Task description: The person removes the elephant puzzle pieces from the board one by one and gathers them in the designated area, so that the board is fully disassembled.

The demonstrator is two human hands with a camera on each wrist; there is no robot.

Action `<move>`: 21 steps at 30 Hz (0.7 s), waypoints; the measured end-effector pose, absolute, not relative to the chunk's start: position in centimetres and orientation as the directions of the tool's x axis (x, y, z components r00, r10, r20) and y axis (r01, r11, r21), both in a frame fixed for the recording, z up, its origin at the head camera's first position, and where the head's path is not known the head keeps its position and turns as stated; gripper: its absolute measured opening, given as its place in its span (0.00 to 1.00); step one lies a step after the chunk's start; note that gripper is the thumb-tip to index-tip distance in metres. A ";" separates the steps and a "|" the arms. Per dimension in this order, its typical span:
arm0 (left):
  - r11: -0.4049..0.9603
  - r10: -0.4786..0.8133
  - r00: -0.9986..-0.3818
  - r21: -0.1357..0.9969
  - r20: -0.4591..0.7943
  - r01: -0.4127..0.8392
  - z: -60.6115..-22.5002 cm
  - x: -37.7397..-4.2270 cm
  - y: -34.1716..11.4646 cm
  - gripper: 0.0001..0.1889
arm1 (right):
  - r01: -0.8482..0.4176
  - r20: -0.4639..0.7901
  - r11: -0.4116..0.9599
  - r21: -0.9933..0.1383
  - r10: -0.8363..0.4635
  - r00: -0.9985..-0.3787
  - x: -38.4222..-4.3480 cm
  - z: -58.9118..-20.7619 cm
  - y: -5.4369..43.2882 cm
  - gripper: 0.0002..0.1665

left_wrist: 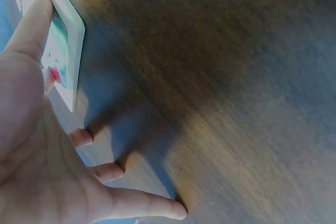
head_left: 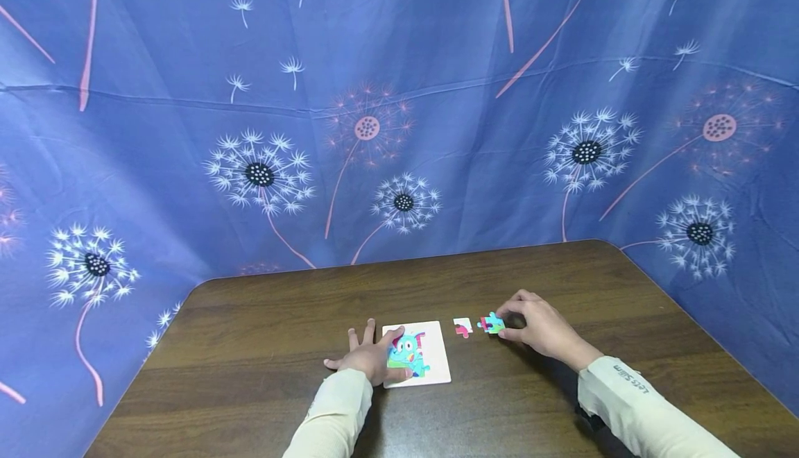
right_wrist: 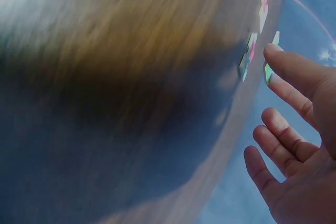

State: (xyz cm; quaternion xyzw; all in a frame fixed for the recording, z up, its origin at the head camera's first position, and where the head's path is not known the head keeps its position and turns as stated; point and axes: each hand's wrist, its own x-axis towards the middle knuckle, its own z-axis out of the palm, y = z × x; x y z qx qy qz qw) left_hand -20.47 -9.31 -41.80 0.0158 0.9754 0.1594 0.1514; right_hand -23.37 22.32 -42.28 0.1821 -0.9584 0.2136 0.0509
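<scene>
A square white-framed puzzle board [head_left: 442,352] lies on the table with a blue cartoon character partly assembled in it. My left hand [head_left: 365,361] rests across its left edge, thumb and a finger on the board, the other fingers spread straight over the table. In the left wrist view the thumb [left_wrist: 32,27] presses on the board's picture. To the right, my right hand [head_left: 537,324] pinches a blue-green puzzle piece [head_left: 496,323] between thumb and index finger. The right wrist view has this piece [right_wrist: 268,73] raised off the table, mostly hidden behind the thumb.
A white-and-red puzzle piece [head_left: 462,327] lies between the board and the right hand. Another loose piece [right_wrist: 249,56] lies under the held one. The brown wooden table [head_left: 281,347] meets a blue dandelion-print cloth [head_left: 437,97] at its far edge.
</scene>
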 end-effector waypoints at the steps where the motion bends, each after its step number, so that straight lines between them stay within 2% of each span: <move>1: 0.949 0.079 -0.954 0.316 -0.291 -0.018 -41.8 -20.5 -9.3 0.42 | -0.369 0.175 0.844 -0.389 -0.325 -0.929 -23.4 -42.3 22.5 0.15; 9: 0.949 0.082 -0.952 0.316 -0.294 -0.016 -42.1 -20.3 -9.5 0.42 | -0.404 0.231 0.849 -0.341 -0.341 -0.911 -24.0 -42.5 24.0 0.15; 21: 0.945 0.082 -0.952 0.327 -0.295 -0.020 -41.9 -20.3 -9.4 0.42 | -0.378 0.200 0.863 -0.334 -0.327 -0.924 -24.5 -42.5 25.6 0.16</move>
